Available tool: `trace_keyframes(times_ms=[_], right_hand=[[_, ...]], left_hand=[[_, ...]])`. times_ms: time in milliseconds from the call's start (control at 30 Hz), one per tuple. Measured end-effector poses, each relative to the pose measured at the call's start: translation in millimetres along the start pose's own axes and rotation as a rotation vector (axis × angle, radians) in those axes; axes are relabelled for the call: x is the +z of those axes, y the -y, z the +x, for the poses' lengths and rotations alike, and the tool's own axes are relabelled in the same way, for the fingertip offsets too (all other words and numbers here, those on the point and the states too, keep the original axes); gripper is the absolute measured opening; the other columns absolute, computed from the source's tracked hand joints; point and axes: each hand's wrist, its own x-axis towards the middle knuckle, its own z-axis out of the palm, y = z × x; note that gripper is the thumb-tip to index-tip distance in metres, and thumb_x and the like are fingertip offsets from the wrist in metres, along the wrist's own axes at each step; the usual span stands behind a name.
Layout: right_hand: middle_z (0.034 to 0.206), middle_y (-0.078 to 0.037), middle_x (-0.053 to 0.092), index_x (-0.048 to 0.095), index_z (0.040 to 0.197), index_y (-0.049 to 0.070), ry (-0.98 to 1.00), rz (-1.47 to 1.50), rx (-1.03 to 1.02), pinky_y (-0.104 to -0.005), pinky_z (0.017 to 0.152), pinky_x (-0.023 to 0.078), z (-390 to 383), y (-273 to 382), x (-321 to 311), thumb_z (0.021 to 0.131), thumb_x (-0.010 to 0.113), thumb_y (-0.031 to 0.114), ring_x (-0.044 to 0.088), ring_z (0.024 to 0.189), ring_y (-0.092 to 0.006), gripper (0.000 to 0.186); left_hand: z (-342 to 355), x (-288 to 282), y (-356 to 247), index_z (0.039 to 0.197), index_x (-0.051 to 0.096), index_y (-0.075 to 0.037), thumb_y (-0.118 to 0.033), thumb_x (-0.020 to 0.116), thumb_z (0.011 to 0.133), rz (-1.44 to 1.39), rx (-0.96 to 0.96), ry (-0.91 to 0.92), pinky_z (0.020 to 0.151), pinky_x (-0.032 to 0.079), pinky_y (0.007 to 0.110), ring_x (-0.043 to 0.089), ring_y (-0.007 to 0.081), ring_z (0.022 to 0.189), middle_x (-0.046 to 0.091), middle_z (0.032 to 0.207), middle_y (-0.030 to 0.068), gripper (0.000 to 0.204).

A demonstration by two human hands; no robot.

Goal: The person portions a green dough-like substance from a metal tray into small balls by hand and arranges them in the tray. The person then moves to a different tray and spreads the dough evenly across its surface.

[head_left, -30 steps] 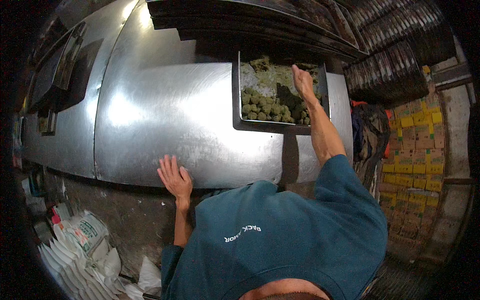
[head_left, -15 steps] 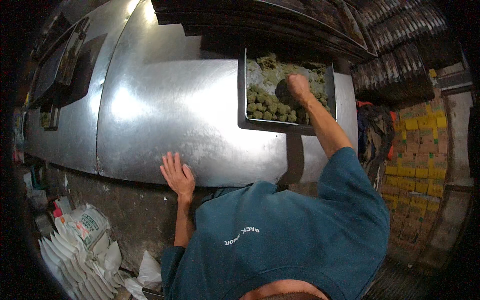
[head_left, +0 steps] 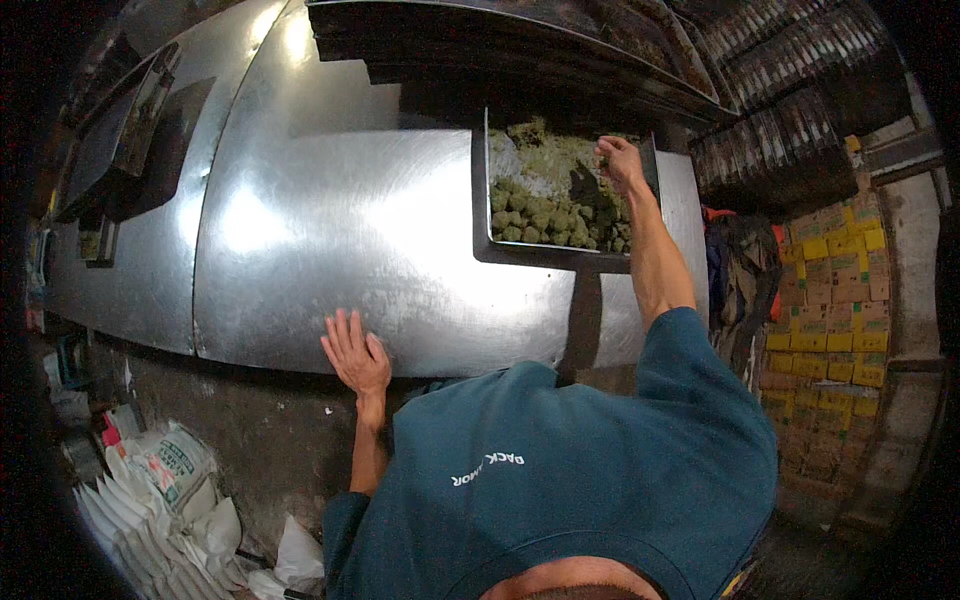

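Note:
A rectangular metal tray (head_left: pixel 487 170) sits at the back right of the steel table (head_left: pixel 270 280). It holds many greenish, lumpy balls (head_left: pixel 540 220), heaped mostly along its near side, with loose mixture (head_left: pixel 525 135) farther back. My right hand (head_left: pixel 622 165) is over the tray's back right part, fingers curled together; I cannot make out what, if anything, is in them. My left hand (head_left: pixel 355 355) rests with fingers spread on the table's near edge, holding nothing.
Dark stacked trays (head_left: pixel 520 50) stand behind, with more trays (head_left: pixel 780 140) at right. A dark metal pan (head_left: pixel 120 130) is at left. Yellow and brown cartons (head_left: pixel 825 300), dark cloth (head_left: pixel 735 270) and white sacks (head_left: pixel 170 510) lie around the table.
My right hand first dropped toward the middle of the tray, then moved back up and to the right. My left hand has stayed on the table edge.

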Motion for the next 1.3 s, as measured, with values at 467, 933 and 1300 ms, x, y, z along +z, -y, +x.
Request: trace_keyframes(times_ms=[467,933,1300], right_hand=[[0.093,-0.008,0.062,0.058,0.105,0.007,0.087,0.520,-0.061,-0.0269,0.054,0.044,-67.6,19.5,-6.6,0.101,0.053,0.036,0.059,0.072,-0.0159,0.030],[0.091,-0.008,0.064,0.061,0.106,0.006,0.218,0.419,-0.054,-0.0322,0.064,0.052,-97.7,24.3,-15.8,0.101,0.053,0.033,0.063,0.076,-0.0181,0.028],[0.070,-0.002,0.054,0.051,0.078,0.013,-0.140,0.353,-0.063,-0.0281,0.046,0.030,-91.2,31.0,-8.1,0.100,0.051,0.045,0.038,0.050,-0.0108,0.039]], left_hand=[[-4.2,1.2,1.2,0.137,0.053,-0.008,-0.017,0.054,0.091,-0.015,-0.014,-0.018,0.118,0.019,0.053,0.032,0.0358,0.142,0.043,0.149,0.0151,0.046],[-6.3,5.4,5.8,0.139,0.052,-0.009,-0.019,0.054,0.092,0.018,0.004,-0.007,0.117,0.019,0.053,0.031,0.0346,0.143,0.041,0.150,0.0145,0.048],[-3.4,2.4,3.8,0.138,0.052,-0.009,-0.019,0.053,0.092,-0.005,0.010,-0.018,0.117,0.019,0.054,0.031,0.0351,0.143,0.039,0.152,0.0138,0.047]])
